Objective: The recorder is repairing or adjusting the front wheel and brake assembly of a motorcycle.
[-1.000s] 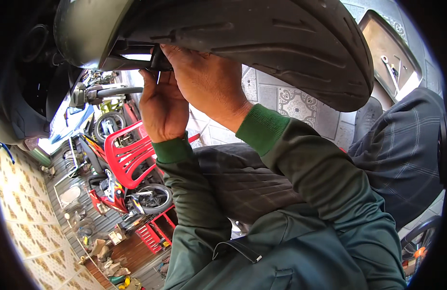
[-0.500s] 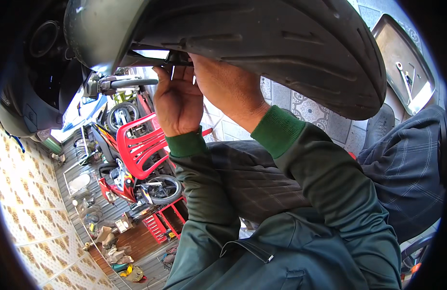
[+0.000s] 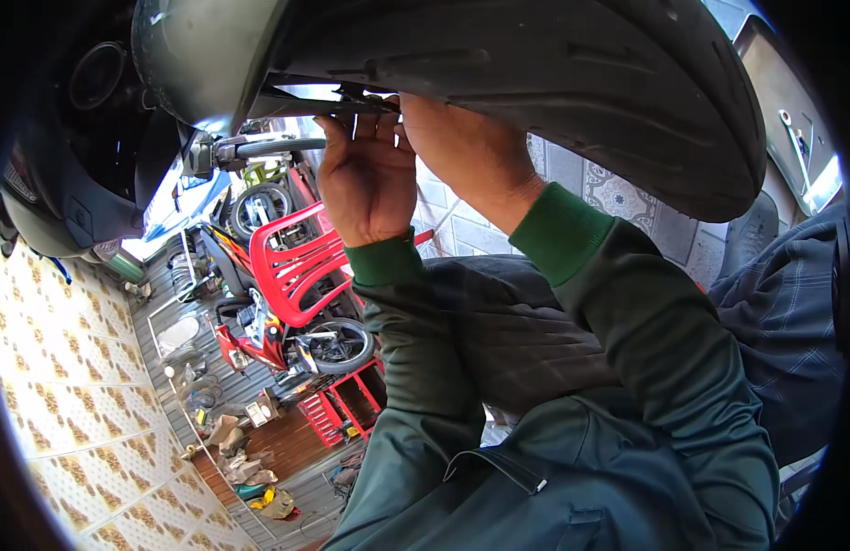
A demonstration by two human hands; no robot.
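A large black ribbed plastic panel [image 3: 572, 92], which looks like part of a motorbike's bodywork, spans the top of the view. My left hand [image 3: 368, 188] is raised below its left part, palm showing and fingers stretched upward, thumb apart. Its fingertips reach a thin dark edge [image 3: 319, 106] beside a narrow gap. Close to its right, my right hand [image 3: 466, 151] reaches up behind the panel's lower edge. That hand's fingers are mostly hidden, so I cannot see what they touch. A glossy grey-green rounded cover [image 3: 204, 60] adjoins the black panel on the left.
At the far right lies a metal tray [image 3: 765, 69] with a wrench [image 3: 794, 138] in it. A red plastic chair [image 3: 301, 266], parked motorbikes [image 3: 250, 317] and a red tool case [image 3: 337, 409] stand to the left. Patterned tiles [image 3: 618, 191] cover the floor beneath the panel.
The whole view has shifted, so panel, hands and background appear farther right. Both hands keep nearly the same place against the panel; the right one's fingers stay hidden.
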